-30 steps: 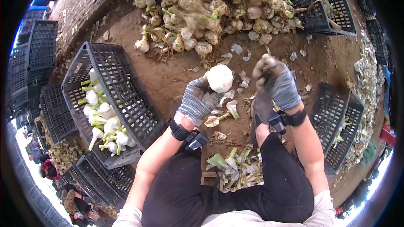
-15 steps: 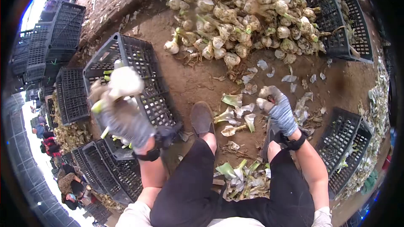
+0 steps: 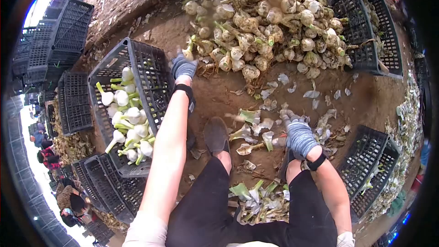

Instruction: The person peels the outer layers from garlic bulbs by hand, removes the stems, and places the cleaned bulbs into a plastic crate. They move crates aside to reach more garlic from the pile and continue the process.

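Observation:
My left hand (image 3: 184, 66), in a grey glove, reaches to a dirty bulb (image 3: 188, 54) with a green stem at the left edge of the heap of garlic bulbs (image 3: 260, 23); its fingertips are partly hidden against the bulb, so its grip is unclear. My right hand (image 3: 298, 133), also gloved, is low over the ground beside peeled husks (image 3: 268, 140). Its fingers are bent and blurred at the tips, with something small and reddish near them. Clean white bulbs with green stems (image 3: 132, 115) lie in the black crate (image 3: 130, 55) on the left.
Black crates stand stacked at the far left (image 3: 68, 32), at the upper right (image 3: 354, 23) and at the lower right (image 3: 366, 155). Husks (image 3: 263, 201) lie between my legs. Several people (image 3: 68, 196) are at the far left edge.
My left hand has moved from over the left crate, where it held a white bulb, up to the heap's edge. The white bulb has left the hand. My right hand has shifted slightly down.

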`<state>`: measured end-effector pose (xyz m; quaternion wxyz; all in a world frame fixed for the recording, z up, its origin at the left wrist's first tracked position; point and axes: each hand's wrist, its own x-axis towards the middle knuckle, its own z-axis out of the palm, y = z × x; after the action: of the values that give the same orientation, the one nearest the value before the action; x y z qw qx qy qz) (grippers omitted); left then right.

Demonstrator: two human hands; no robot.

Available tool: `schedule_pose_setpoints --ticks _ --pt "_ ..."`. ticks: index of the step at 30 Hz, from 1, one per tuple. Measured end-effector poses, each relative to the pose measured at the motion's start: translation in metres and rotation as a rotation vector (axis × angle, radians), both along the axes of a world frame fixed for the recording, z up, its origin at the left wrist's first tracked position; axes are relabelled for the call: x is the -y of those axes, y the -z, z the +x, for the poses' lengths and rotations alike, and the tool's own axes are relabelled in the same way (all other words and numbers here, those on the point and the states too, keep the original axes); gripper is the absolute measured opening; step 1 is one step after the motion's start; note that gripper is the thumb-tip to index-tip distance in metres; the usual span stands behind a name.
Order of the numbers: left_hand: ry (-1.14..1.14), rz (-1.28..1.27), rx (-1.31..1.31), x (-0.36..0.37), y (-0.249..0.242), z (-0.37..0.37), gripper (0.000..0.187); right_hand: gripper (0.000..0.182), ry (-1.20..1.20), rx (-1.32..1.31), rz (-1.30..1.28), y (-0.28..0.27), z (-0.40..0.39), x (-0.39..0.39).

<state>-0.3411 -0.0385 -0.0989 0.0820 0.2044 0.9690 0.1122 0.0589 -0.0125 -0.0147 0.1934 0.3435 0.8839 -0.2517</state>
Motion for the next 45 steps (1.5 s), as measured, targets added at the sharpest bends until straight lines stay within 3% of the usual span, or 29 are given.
schedule_pose_setpoints --ticks 2,3,5,6,7,9,10,11,13,15,17,21,23,28,30,31,33,35,37,39,41,43,45 --pt "0.114 0.133 0.053 0.013 0.037 -0.028 0.076 0.075 0.047 0.006 -0.044 -0.001 -0.002 -0.003" --pt "0.228 0.264 0.103 0.016 0.035 -0.029 0.074 0.065 0.141 -0.023 -0.152 -0.001 -0.003 -0.008" --pt "0.234 0.296 0.043 0.026 0.033 -0.016 0.067 0.048 0.332 -0.089 -0.366 -0.002 -0.008 -0.013" --pt "0.175 0.393 -0.008 0.028 0.031 -0.006 0.062 0.031 0.412 -0.277 -0.316 0.002 -0.007 -0.008" --pt "0.119 0.49 -0.056 0.028 0.029 0.007 0.057 0.031 0.416 -0.281 -0.312 0.002 -0.009 -0.01" --pt "-0.102 0.942 0.334 0.028 0.023 0.05 0.047 0.026 0.722 -0.559 -0.672 0.002 -0.016 -0.012" --pt "-0.174 1.09 0.55 0.026 -0.005 0.082 0.047 0.023 0.704 -0.677 -0.717 -0.013 -0.026 -0.016" --pt "-0.041 1.154 0.569 0.029 -0.01 0.103 0.048 0.027 0.697 -0.653 -0.768 -0.02 -0.03 -0.022" --pt "0.084 1.254 0.905 0.033 -0.047 0.153 0.055 0.03 0.807 -0.735 -0.84 -0.038 -0.04 -0.029" --pt "0.208 1.163 1.21 0.037 -0.077 0.189 0.066 0.032 0.846 -0.802 -0.867 -0.038 -0.039 -0.035" --pt "0.372 1.101 1.253 0.036 -0.086 0.215 0.067 0.034 0.81 -0.89 -0.745 -0.038 -0.039 -0.038" --pt "0.613 1.03 1.02 0.029 -0.108 0.226 0.069 0.036 0.808 -0.957 -0.691 -0.046 -0.027 -0.038" --pt "0.865 0.892 0.635 0.027 -0.115 0.223 0.071 0.036 0.824 -0.939 -0.746 -0.051 -0.023 -0.038" --pt "0.863 0.866 0.704 0.03 -0.113 0.222 0.07 0.035 0.851 -0.863 -0.834 -0.049 -0.014 -0.041" --pt "0.803 0.897 0.952 0.031 -0.109 0.219 0.073 0.035 0.849 -0.848 -0.853 -0.054 -0.011 -0.043" --pt "0.801 0.898 0.954 0.031 -0.11 0.219 0.073 0.035 0.867 -0.843 -0.921 -0.056 -0.009 -0.044" --pt "0.605 0.912 1.327 0.032 -0.111 0.218 0.077 0.035 0.885 -0.837 -0.989 -0.058 -0.007 -0.044" --pt "0.579 0.887 1.35 0.032 -0.111 0.217 0.071 0.033 0.88 -0.882 -0.96 -0.058 -0.005 -0.042" --pt "0.359 1.078 1.649 0.03 -0.111 0.214 0.063 0.033 0.886 -0.81 -0.955 -0.058 -0.003 -0.042" --pt "0.356 0.995 1.64 0.031 -0.113 0.214 0.055 0.032 0.887 -0.736 -0.948 -0.055 -0.003 -0.038" --pt "0.026 0.965 1.782 0.025 -0.106 0.221 0.062 0.033 0.9 -0.841 -0.836 -0.041 -0.003 -0.028" --pt "-0.035 0.816 1.781 0.018 -0.101 0.214 0.066 0.033 0.834 -0.888 -0.765 -0.031 -0.002 -0.025" --pt "-0.374 0.287 2.116 0.012 -0.086 0.201 0.067 0.032 0.645 -0.872 -0.689 -0.033 -0.001 -0.019"
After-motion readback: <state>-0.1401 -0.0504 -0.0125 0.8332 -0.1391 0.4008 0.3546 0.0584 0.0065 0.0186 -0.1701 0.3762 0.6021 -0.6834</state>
